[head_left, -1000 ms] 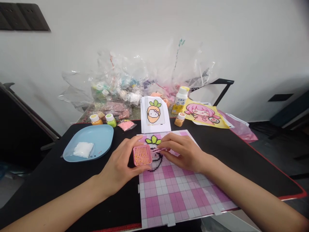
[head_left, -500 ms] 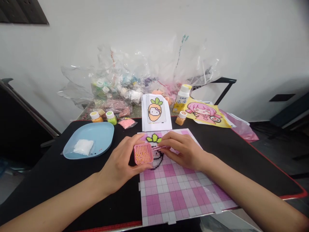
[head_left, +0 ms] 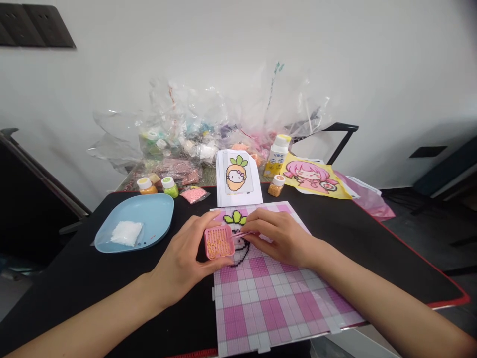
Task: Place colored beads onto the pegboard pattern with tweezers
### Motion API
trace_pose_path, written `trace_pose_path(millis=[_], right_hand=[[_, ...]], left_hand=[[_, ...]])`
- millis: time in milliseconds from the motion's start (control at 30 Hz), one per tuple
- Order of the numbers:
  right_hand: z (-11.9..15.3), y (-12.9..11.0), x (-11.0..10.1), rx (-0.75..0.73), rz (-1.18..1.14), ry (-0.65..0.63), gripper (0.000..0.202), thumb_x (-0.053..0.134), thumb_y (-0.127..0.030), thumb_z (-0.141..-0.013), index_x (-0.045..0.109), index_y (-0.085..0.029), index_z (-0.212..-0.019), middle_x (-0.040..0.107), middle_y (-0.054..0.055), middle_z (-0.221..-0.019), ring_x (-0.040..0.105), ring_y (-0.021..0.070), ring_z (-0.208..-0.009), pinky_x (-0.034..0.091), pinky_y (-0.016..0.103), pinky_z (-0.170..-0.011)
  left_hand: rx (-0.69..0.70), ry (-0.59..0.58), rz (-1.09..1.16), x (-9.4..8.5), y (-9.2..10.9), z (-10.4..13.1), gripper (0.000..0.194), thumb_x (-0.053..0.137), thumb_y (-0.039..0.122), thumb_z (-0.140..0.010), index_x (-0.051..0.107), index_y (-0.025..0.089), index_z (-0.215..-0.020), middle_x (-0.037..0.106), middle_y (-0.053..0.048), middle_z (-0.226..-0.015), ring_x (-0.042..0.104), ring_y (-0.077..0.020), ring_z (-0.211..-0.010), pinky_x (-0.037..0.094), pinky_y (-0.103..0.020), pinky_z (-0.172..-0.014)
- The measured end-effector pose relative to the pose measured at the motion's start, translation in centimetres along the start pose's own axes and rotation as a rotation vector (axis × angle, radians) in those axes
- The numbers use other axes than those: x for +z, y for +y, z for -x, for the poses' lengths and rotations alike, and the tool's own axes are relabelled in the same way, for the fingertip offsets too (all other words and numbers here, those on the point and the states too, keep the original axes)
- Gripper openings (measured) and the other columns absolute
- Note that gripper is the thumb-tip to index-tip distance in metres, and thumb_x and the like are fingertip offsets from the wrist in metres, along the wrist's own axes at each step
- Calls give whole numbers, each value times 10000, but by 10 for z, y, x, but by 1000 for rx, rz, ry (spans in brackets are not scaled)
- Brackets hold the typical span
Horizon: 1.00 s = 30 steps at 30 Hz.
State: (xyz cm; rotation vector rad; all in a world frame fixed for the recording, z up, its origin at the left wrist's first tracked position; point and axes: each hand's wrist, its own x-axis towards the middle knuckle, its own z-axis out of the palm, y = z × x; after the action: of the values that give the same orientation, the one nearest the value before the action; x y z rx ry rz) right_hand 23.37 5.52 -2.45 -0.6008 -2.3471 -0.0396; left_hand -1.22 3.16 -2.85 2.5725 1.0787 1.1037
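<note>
My left hand (head_left: 192,248) grips a small pink bead tray (head_left: 219,242) between thumb and fingers, with rows of orange-yellow beads in it. In my right hand (head_left: 279,236) is a pair of pink tweezers (head_left: 242,234), pinched, their tips at the tray's right edge. Both hands are above the pink-and-white checked pegboard (head_left: 268,298). On the board is a bead design (head_left: 235,217) with green leaves and a black outline, partly covered by the hands and tray. Behind the board stands a printed pattern sheet (head_left: 237,174) showing a cat face in a carrot.
A blue plate (head_left: 160,219) at left carries a bag of white beads (head_left: 126,232). Bead jars (head_left: 170,188), a pink bead packet (head_left: 194,194) and an orange jar (head_left: 276,186) stand behind. A white-yellow bottle (head_left: 278,155), a yellow picture (head_left: 316,176) and plastic bags (head_left: 179,134) lie further back.
The view has tilted slightly, so everything sits a little lower and to the left. Both hands keep their hold on the tray and tweezers, whose tips stay by the tray's right edge.
</note>
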Motion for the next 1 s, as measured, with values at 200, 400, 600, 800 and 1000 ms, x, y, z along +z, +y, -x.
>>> trace_pose_path(millis=[200,400,600,800,1000], right_hand=[[-1,2,-2,0,-34,69,83,531,-191,-952,606,-161,-970,661,65,-859,612,134,-715,510,253,-578],[3,14,-13,70,10,156,30,566,-198,-928,590,-182,-922,650,33,-823,589,106,-668,453,223,-523],[7,24,-21,136,54,130,100,562,-248,-933,605,-177,-877,639,26,-775,528,103,-621,408,229,-499],[9,27,-21,164,68,79,123,567,-259,-931,611,-165,-865,639,40,-776,531,111,-637,391,228,-502],[11,33,-31,239,26,-80,200,591,-328,-918,606,-167,-800,631,26,-755,512,96,-602,394,229,-527]], left_hand=[[-25,-8,7,-1,1,0,718,678,485,-830,310,311,-1420,662,-63,-1116,650,-249,-1014,543,-440,-908],[-68,-3,-15,-4,1,-1,685,651,529,-834,335,312,-1401,662,-71,-1102,660,-266,-1007,552,-464,-880],[-66,8,-39,-5,-2,0,690,646,532,-838,330,307,-1409,661,-69,-1091,663,-259,-993,559,-448,-863],[-39,-3,-57,-5,-3,-1,702,657,494,-847,304,296,-1421,684,-66,-1102,660,-251,-972,560,-407,-820],[-70,-11,-61,-6,-3,1,702,672,494,-835,324,292,-1411,674,-66,-1094,659,-253,-974,558,-391,-805]])
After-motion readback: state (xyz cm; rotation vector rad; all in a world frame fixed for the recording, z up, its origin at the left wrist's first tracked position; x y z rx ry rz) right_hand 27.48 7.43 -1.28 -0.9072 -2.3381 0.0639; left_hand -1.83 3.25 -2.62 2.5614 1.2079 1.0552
